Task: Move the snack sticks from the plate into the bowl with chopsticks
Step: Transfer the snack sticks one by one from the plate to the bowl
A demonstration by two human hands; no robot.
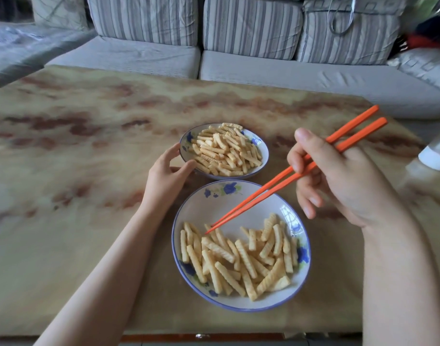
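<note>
From the head view I see the right grip (343, 181) pinching the orange chopsticks (264, 193) between thumb and curled fingers. Their tips are nearly together, carrying nothing, at the far left edge of the snack sticks (241, 260) heaped on the plate (214, 196) near me. The left grip (167, 173) cups the near left rim of the bowl (262, 148), which is piled with more sticks, just beyond the plate on the tabletop (76, 171)
</note>
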